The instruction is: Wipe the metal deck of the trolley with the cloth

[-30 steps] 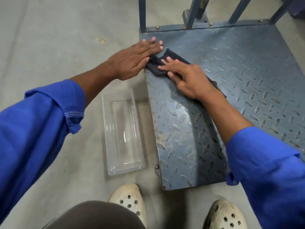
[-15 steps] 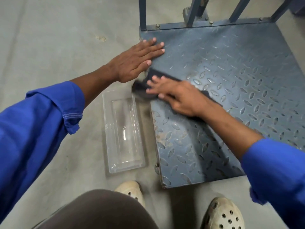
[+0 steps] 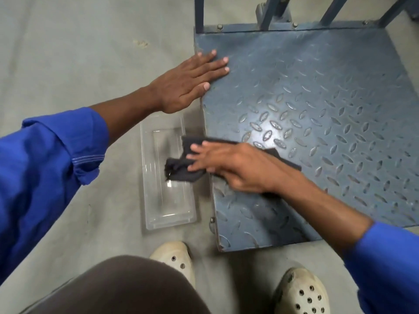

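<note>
Head view shows your left hand [image 3: 188, 83] lying flat and palm down, fingers straight and holding nothing, on the far left edge of the blue-grey diamond-plate metal deck [image 3: 317, 98] of the trolley. The heel of that hand sits off the edge, over the grey concrete floor [image 3: 68, 53]. Your right hand [image 3: 238, 168] presses with straight fingers on the dark grey cloth [image 3: 179, 172] at the deck's left edge, nearer to you; the fingers are not curled round it. The cloth lies partly on the deck under that hand, with one corner showing to the right past the wrist. Its left end reaches beyond the edge over the clear rectangular plastic tray [image 3: 169, 207], which sits on the floor just beside the deck. Hand and cloth are blurred. Blue-painted upright bars [image 3: 199, 12] rise from the deck's far edge. Your forearms come out of blue sleeves [image 3: 45, 177], and your two cream perforated clogs [image 3: 301, 291] stand on the floor by the deck's near corner.
</note>
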A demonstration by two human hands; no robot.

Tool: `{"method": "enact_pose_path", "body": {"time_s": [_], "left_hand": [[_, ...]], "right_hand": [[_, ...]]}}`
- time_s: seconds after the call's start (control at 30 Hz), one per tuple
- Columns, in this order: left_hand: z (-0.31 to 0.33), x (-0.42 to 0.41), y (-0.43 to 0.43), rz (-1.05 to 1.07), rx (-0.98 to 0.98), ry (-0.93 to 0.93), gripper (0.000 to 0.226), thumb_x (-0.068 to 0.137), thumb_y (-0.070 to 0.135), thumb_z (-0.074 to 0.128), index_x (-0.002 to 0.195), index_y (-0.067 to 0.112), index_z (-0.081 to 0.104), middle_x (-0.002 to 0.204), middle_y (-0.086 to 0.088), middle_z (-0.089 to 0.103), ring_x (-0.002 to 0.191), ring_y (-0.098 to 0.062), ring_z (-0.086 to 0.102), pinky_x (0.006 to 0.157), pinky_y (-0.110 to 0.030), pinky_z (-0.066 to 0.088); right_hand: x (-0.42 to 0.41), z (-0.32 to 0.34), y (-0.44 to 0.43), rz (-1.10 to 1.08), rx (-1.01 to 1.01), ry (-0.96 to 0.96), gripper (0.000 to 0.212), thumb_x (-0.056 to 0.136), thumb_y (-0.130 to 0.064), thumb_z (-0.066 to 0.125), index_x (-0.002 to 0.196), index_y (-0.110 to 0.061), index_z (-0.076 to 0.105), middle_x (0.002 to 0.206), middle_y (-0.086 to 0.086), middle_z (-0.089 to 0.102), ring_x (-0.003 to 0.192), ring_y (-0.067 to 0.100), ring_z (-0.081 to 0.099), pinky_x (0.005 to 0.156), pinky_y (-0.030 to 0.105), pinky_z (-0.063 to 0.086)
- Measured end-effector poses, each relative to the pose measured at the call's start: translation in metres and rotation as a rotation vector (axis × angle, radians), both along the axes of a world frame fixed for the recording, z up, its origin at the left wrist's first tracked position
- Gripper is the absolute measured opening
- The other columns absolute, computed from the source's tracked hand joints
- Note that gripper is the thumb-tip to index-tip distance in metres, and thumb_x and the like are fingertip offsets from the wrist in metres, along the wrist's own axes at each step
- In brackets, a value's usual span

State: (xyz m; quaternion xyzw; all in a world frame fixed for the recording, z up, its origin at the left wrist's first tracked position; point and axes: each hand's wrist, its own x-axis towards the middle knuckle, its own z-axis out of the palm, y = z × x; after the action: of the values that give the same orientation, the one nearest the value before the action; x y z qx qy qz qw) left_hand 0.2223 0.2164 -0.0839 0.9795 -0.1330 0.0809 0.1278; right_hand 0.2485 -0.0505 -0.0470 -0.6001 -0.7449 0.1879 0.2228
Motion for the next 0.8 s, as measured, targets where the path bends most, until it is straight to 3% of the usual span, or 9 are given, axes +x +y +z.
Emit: {"method": "enact_pose_path", "body": {"time_s": [0.13,0.23,0.3,0.43,0.53,0.63,0.73,0.8], "left_hand": [[-0.006,-0.001,-0.004,-0.022,0.029,0.006,0.058,0.115,0.026,0.029,0.17,0.01,0.02,0.179,-0.008,0.014,0.167,-0.03,0.003,0.133,-0.058,0.007],[-0.009,-0.006,-0.01,0.0,0.01,-0.003,0.057,0.115,0.025,0.027,0.17,0.011,0.022,0.179,-0.008,0.015,0.167,-0.031,0.004,0.133,-0.058,0.006],[-0.009,-0.01,-0.015,0.011,0.006,-0.007,0.056,0.116,0.025,0.023,0.17,0.013,0.023,0.179,-0.007,0.015,0.167,-0.03,0.003,0.133,-0.059,0.005],[-0.006,-0.016,-0.023,-0.004,0.005,0.027,0.056,0.115,0.027,0.022,0.171,0.019,0.023,0.18,-0.003,0.012,0.167,-0.028,0.0,0.133,-0.059,0.002],[-0.009,-0.019,-0.027,-0.003,0.019,0.038,0.058,0.113,0.027,0.028,0.171,0.021,0.023,0.18,-0.005,0.011,0.167,-0.029,0.0,0.133,-0.06,0.0],[-0.01,-0.021,-0.03,0.01,0.004,0.035,0.058,0.113,0.026,0.028,0.17,0.02,0.024,0.18,-0.006,0.011,0.167,-0.03,0.0,0.133,-0.059,0.0],[-0.006,-0.027,-0.037,0.039,-0.009,0.04,0.056,0.115,0.028,0.023,0.171,0.02,0.023,0.18,-0.004,0.011,0.167,-0.028,0.0,0.133,-0.058,-0.001],[-0.006,-0.032,-0.043,0.051,-0.019,0.045,0.057,0.115,0.028,0.022,0.171,0.018,0.022,0.18,-0.005,0.011,0.167,-0.03,0.0,0.133,-0.06,0.001]], "right_hand": [[0.029,0.014,0.008,-0.227,0.157,0.022,0.032,0.104,-0.002,0.057,0.132,-0.007,0.071,0.14,0.013,0.066,0.141,0.022,0.056,0.122,0.038,0.041],[0.05,0.001,0.006,-0.336,0.141,-0.072,0.033,0.104,-0.004,0.056,0.134,-0.008,0.069,0.143,0.01,0.065,0.143,0.022,0.053,0.121,0.044,0.042],[0.035,-0.011,-0.007,-0.26,0.063,-0.11,0.042,0.101,0.001,0.06,0.14,-0.013,0.066,0.151,0.006,0.059,0.147,0.021,0.048,0.121,0.048,0.042],[-0.001,0.003,-0.025,0.03,-0.025,0.036,0.053,0.092,0.016,0.055,0.138,-0.007,0.067,0.151,0.007,0.058,0.149,0.022,0.046,0.122,0.044,0.041],[0.029,0.015,-0.016,-0.176,0.081,0.009,0.045,0.097,0.009,0.053,0.137,-0.007,0.067,0.151,0.011,0.056,0.147,0.021,0.047,0.124,0.033,0.037],[0.038,0.004,-0.014,-0.269,0.043,-0.113,0.045,0.1,0.004,0.052,0.14,-0.009,0.065,0.153,0.009,0.055,0.148,0.018,0.044,0.126,0.041,0.034],[-0.009,-0.009,-0.044,-0.042,-0.065,-0.067,0.067,0.083,0.011,0.039,0.144,-0.007,0.062,0.157,0.009,0.052,0.152,0.024,0.041,0.126,0.049,0.032],[-0.033,0.001,-0.06,0.071,-0.121,0.061,0.068,0.081,0.02,0.041,0.141,-0.002,0.063,0.155,0.01,0.054,0.153,0.025,0.04,0.126,0.05,0.032]]}}
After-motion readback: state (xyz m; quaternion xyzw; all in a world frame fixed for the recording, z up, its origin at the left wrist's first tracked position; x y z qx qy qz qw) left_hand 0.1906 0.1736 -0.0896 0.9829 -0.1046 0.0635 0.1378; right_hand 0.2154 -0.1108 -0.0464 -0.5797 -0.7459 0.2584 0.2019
